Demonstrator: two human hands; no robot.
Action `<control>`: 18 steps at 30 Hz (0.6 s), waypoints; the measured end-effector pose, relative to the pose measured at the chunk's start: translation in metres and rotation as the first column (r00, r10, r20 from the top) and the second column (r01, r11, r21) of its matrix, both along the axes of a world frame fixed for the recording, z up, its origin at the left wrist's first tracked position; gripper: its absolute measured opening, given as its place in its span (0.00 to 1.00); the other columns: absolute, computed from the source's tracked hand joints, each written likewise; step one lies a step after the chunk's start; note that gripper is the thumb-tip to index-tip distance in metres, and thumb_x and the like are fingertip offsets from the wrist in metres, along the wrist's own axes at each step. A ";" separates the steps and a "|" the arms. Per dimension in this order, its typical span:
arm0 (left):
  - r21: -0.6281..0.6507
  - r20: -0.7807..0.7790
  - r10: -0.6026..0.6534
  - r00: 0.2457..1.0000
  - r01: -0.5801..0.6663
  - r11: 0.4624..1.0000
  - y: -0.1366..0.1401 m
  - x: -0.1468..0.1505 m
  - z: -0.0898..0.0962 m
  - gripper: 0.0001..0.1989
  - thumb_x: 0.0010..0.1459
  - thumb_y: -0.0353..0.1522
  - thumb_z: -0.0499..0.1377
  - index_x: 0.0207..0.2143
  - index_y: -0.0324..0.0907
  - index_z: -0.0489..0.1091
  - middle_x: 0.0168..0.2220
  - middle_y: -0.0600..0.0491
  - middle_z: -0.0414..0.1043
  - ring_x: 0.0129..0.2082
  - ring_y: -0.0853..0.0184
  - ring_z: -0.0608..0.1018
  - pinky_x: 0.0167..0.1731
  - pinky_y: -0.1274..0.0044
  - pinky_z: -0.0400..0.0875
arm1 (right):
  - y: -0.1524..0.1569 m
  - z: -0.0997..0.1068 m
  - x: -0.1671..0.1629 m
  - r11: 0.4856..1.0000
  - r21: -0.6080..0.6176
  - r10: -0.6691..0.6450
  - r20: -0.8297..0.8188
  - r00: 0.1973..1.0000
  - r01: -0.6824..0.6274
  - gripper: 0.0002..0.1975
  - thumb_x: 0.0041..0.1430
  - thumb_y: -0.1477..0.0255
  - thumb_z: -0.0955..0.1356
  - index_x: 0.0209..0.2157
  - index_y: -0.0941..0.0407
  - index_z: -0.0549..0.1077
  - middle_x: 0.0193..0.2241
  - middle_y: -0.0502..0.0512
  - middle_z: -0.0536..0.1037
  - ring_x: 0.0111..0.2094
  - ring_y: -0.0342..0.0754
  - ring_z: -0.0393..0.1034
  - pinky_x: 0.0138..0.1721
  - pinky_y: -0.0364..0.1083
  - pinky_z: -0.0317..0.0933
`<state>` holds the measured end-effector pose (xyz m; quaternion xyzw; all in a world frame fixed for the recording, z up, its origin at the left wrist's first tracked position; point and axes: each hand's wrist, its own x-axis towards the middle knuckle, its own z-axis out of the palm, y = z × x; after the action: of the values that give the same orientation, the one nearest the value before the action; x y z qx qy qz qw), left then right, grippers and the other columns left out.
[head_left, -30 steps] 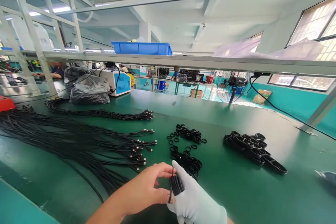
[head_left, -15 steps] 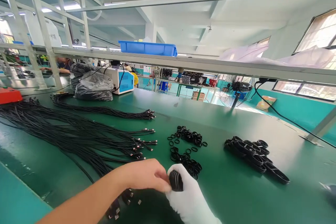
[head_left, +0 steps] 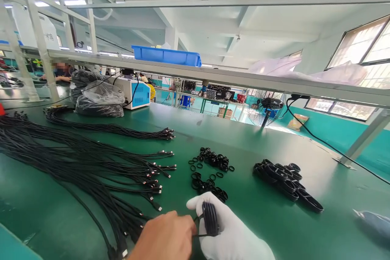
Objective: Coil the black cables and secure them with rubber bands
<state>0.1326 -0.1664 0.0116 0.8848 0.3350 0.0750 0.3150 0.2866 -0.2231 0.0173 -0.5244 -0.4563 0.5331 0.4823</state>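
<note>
One view to call, the head camera's, and low in its middle the gloved right hand (head_left: 227, 231) has a coiled black cable (head_left: 210, 218) wrapped snugly between thumb and fingers, turns standing side by side, held just above the green tabletop (head_left: 243, 138). Across to the left hand (head_left: 169, 233), bare, knuckles up, fingers curled right beside the coil! Thin dark strands bridge the gap to it, but the fingertips are hidden, so whether they pinch a cable end or a stretched band, I can't tell.

Now the feel of it: that coil looks light, easily carried in one hand, bendy but springy, so I'd expect it to fan open if the grip slackens. Smooth jacket, probably a little slippery; knitted glove should help. Best hold? Round the waist, all turns pinched together, never by a metal plug, the likeliest bit to suffer from a bend.

Beyond the glove, small black rings (head_left: 215, 158) lie scattered, thin and probably stretchy. Over to the left, long loose cables (head_left: 76, 170) sprawl, limp and easily tangled; over right, finished-looking coils (head_left: 280, 178) sit heaped, well apart from both hands.
</note>
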 end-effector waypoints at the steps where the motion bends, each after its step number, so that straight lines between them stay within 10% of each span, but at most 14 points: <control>1: -0.077 -0.028 -0.009 1.000 0.006 0.997 0.005 0.001 0.002 0.13 0.52 0.30 0.49 0.22 0.48 0.71 0.26 0.54 0.75 0.29 0.60 0.72 0.30 0.73 0.59 | -0.002 0.000 0.001 0.999 -0.008 0.049 -0.055 0.997 -0.049 0.24 0.31 0.83 0.69 0.35 0.54 0.65 0.25 0.44 0.66 0.22 0.37 0.57 0.23 0.39 0.51; 7: -0.412 0.261 0.096 0.961 0.021 0.911 0.026 0.000 0.019 0.06 0.52 0.31 0.52 0.26 0.42 0.68 0.27 0.57 0.74 0.27 0.68 0.70 0.28 0.78 0.61 | -0.001 -0.019 -0.003 0.964 0.199 0.258 -0.556 0.790 -0.174 0.24 0.38 0.72 0.73 0.34 0.52 0.57 0.20 0.42 0.70 0.12 0.36 0.56 0.14 0.36 0.45; 18: -0.625 0.534 0.370 0.760 0.060 0.779 0.015 0.022 0.007 0.06 0.46 0.28 0.59 0.27 0.42 0.62 0.25 0.56 0.70 0.29 0.67 0.72 0.31 0.76 0.66 | 0.006 -0.030 -0.005 0.958 0.198 0.281 -0.508 0.814 -0.207 0.25 0.40 0.69 0.73 0.37 0.52 0.56 0.15 0.44 0.72 0.11 0.37 0.56 0.13 0.35 0.46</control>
<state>0.1551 -0.1515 0.0181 0.6244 0.2915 0.2826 0.6673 0.2817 -0.2173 -0.0126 -0.2601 -0.4032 0.6828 0.5510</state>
